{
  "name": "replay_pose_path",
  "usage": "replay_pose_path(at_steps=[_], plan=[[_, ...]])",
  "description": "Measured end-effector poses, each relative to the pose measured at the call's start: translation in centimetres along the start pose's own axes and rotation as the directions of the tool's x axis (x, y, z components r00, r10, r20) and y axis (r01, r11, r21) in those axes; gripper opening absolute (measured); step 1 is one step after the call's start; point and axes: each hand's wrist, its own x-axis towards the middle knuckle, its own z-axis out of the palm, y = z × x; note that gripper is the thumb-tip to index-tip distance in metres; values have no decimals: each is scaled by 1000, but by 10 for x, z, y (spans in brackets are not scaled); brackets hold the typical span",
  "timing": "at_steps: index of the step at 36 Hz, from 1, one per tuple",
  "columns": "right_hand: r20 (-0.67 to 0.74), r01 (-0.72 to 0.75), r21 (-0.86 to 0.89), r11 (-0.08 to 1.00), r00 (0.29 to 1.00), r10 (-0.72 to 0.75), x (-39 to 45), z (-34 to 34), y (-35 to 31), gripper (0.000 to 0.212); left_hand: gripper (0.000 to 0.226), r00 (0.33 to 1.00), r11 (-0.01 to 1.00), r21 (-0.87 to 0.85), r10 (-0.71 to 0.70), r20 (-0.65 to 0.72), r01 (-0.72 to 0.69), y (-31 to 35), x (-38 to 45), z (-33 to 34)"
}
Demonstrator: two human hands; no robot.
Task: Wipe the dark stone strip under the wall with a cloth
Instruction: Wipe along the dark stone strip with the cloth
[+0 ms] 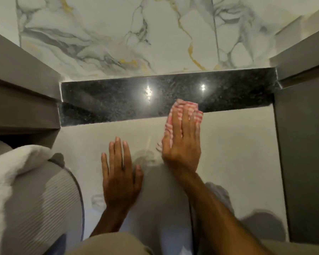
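We see the dark stone strip point(118, 100) running across the foot of the veined marble wall point(118, 34), polished enough to mirror 2 lights. Our right hand point(182, 144) lies flat, fingers extended and close together, pressing a red-and-white striped cloth point(184, 107) under the palm rather than gripping it. The cloth's far end sits on the strip's near edge (right of centre), while the rest trails back onto the pale floor point(238, 153). Our left hand point(120, 173) rests open and empty on that floor, fingers spread, well short of the strip. Grey panels point(22, 92) flank the strip on both sides.
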Motion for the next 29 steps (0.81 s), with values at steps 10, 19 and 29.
replay_pose_path(at_steps=[10,19,29], plan=[[216,410,76,909,883,-416,99,1,25,70,74,984,982,55,178,14,-179,50,40,18],[143,-324,-9,946,936,322,67,-47,116,78,75,959,959,-3,283,22,-283,73,60,12],[134,-91,86,992,988,79,93,-35,115,82,76,938,939,-2,345,25,-345,99,74,21]])
